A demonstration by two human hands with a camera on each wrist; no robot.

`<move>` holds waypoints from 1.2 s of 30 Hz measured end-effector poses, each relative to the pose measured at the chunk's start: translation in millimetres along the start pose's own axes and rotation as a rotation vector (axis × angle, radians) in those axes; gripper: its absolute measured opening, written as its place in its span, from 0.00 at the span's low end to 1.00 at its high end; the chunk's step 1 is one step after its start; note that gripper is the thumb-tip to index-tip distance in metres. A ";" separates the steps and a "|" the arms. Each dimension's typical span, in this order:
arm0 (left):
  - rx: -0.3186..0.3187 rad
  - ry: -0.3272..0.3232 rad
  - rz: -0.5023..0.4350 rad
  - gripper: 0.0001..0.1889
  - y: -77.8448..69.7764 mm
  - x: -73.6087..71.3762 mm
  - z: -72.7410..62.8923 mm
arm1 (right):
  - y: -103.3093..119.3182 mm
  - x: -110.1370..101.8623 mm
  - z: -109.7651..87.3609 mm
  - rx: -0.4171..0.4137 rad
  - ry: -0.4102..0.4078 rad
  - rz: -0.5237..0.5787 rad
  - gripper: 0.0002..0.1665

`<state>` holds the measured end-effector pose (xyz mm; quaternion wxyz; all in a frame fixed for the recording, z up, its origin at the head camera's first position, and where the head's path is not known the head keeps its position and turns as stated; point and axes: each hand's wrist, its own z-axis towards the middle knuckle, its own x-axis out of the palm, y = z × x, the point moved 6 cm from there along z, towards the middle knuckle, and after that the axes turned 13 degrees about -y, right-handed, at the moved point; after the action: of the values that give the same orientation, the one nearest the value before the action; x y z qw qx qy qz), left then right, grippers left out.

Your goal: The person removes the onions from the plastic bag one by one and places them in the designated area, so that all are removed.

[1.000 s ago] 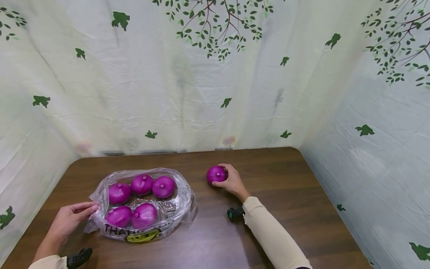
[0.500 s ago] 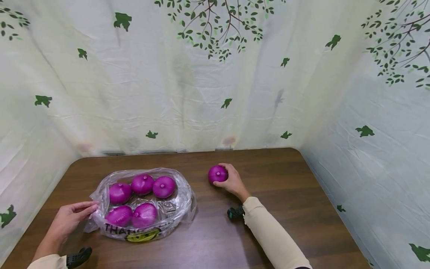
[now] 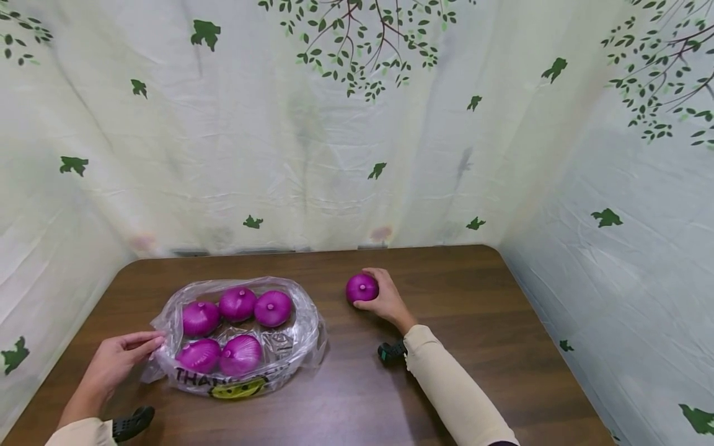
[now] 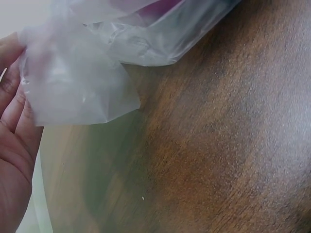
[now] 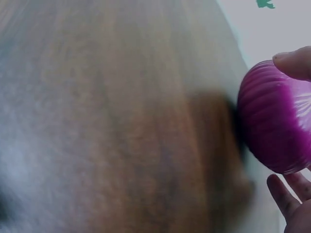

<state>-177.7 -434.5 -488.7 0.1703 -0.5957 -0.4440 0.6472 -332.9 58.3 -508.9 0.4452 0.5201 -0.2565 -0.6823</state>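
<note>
My left hand pinches the left edge of a clear plastic bag, which lies wide open with dark lettering and a yellow print on its front. In the left wrist view, a loose flap of the bag hangs from the fingers. Several purple onions sit inside, two in front and three behind. To the right of the bag, my right hand grips another purple onion between thumb and fingers. Seen from the right wrist, this onion has a glossy, ribbed skin, with fingertips on opposite sides.
Everything is on a brown wooden table with rounded far corners. A pale curtain printed with leaves and branches surrounds its back and sides. Dark straps with a black device are on both wrists, below cream sleeves.
</note>
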 end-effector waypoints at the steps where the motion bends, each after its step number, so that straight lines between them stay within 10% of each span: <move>1: -0.001 -0.001 0.000 0.30 0.2 -0.2 0.1 | 0.9 -0.2 0.7 -0.005 0.003 0.003 0.44; 36: 0.007 0.020 -0.052 0.27 0.8 2.4 -0.4 | 78.5 4.9 5.0 -0.198 -0.012 0.115 0.43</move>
<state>-177.7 -432.9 -490.8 0.1932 -0.5898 -0.4554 0.6383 -311.2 16.4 -445.8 0.5313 0.4539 -0.2198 -0.6808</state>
